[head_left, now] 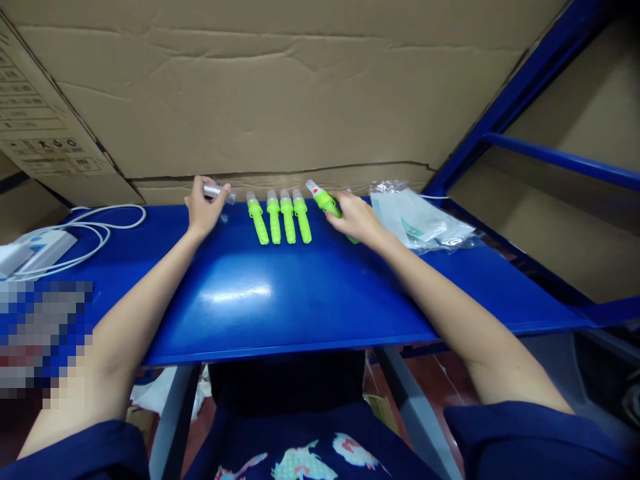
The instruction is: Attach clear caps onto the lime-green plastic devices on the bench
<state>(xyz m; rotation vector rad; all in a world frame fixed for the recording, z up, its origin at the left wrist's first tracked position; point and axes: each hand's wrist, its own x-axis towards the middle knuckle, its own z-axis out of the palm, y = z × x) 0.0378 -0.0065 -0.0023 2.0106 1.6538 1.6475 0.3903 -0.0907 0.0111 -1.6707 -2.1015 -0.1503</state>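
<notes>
My left hand (203,208) rests at the far edge of the blue table (280,300) and holds a small clear tube (219,193) between thumb and fingers. My right hand (356,217) grips a lime-green pen-like device (324,199) with a clear tip and a red dot, tilted toward the upper left. Between the hands, several identical green devices (280,217) lie side by side in a row, clear tips pointing away from me.
A pile of clear plastic bags (417,217) lies right of my right hand. A white device with coiled white cable (55,240) sits at the left. A cardboard wall (280,93) backs the table. Blue shelf rails (560,157) run at right.
</notes>
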